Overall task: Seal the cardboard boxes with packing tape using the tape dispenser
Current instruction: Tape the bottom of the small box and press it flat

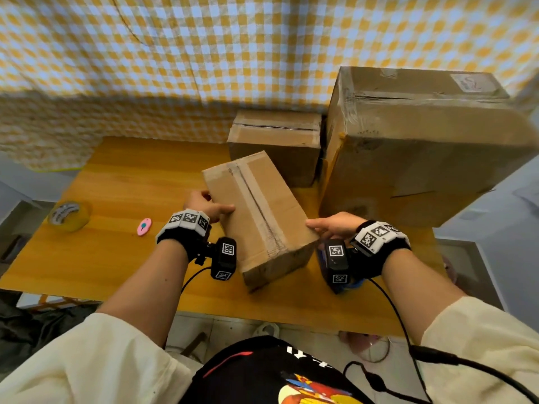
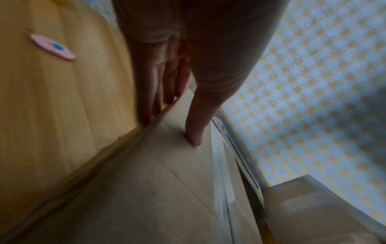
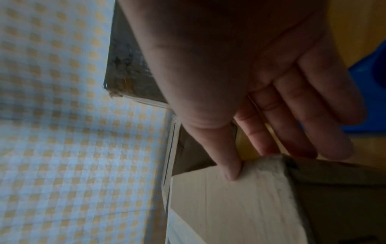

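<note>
Head view: we see the left hand (image 1: 205, 206) and right hand (image 1: 335, 225) gripping the taped box (image 1: 256, 211), thumbs on top (fingers down its sides); no legible writing.

Colours showing on the table
Brown boxes (image 1: 259, 211) are sitting on orange-yellow wood (image 1: 122, 182); yellow-white checked cloth (image 1: 204, 48) is hanging behind; pink tag (image 1: 144, 226).
</note>
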